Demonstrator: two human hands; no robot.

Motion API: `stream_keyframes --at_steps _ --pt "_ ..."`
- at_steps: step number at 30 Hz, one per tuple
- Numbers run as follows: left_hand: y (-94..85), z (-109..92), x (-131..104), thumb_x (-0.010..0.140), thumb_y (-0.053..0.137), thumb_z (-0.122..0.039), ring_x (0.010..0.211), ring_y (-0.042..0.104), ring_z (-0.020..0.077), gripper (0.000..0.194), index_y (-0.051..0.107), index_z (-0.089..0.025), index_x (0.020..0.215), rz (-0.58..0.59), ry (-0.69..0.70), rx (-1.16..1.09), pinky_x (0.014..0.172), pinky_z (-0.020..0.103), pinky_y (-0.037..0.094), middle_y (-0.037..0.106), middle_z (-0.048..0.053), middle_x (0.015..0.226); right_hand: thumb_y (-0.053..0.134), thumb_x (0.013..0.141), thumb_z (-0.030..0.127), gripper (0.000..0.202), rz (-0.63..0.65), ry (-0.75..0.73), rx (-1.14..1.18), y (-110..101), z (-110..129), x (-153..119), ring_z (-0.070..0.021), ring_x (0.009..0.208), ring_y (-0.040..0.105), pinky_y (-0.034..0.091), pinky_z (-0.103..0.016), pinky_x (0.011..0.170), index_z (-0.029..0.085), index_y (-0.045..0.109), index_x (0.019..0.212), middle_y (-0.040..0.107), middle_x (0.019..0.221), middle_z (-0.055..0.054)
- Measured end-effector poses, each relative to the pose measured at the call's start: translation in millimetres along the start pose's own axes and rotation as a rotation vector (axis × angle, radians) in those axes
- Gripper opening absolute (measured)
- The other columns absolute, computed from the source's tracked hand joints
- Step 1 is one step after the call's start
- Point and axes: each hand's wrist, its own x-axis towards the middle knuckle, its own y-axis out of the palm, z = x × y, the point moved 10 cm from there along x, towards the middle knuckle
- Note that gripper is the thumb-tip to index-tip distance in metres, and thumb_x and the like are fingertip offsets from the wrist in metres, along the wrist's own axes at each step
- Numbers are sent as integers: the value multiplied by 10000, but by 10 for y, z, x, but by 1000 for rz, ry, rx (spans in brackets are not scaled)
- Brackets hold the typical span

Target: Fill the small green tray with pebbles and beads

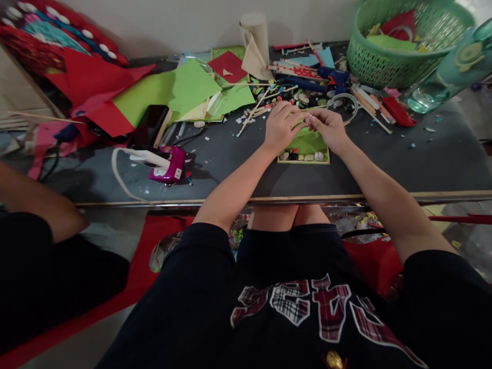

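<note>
The tabletop (221, 154) holds my green panel (310, 139), its middle bare. Over it, I can't tell my left hand's (283, 123) grip; my right hand (330, 127) is pinching. Pebbles (309, 157) line the near edge; the pinched small pale piece (307, 118) isn't down yet.

The right hand (331, 128) pinches a small pale piece (307, 118) beside the left hand (282, 125), above a green panel (309, 141). Pebbles (309, 157) line the panel's near edge.
</note>
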Motion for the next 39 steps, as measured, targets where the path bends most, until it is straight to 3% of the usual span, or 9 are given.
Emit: stream_keyframes --at_steps 6,17,30,35,39 --pt "113 131 -50 957 344 -724 1193 621 315 576 697 -299 1119 44 -69 -69 1073 546 466 712 101 1051 680 767 810 596 -6 -12 4 -5 13 1 -151 679 581 535 -327 670 250 706 972 631 755 -15" --pt "140 113 -26 946 347 -734 1215 595 318 575 689 -290 1077 104 -52 -88 1072 549 449 706 104 1058 683 731 839 605 -21 -16 6 -17 12 -3 -151 664 586 558 -343 670 269 724 928 660 766 -12" --pt "12 -19 10 998 223 -691 1086 649 276 571 608 -269 990 13 -1 -85 993 500 508 665 94 955 641 749 859 640 -21 2 -35 -38 -46 5 -168 691 593 538 -351 669 276 713 1001 655 816 -21" --pt "-34 285 -52 1028 241 -635 1112 634 270 518 602 -265 1055 -67 -116 -82 1033 497 486 679 101 984 681 740 832 619 -58 1 -19 -80 19 -6 -152 678 609 570 -339 671 271 737 996 698 858 -25" --pt "87 634 -145 988 324 -689 1111 611 294 541 660 -265 981 -94 -161 -64 1019 514 491 708 118 997 741 716 793 569 -24 -10 -19 -64 113 -25 -130 583 574 556 -333 590 278 760 957 704 844 -19"
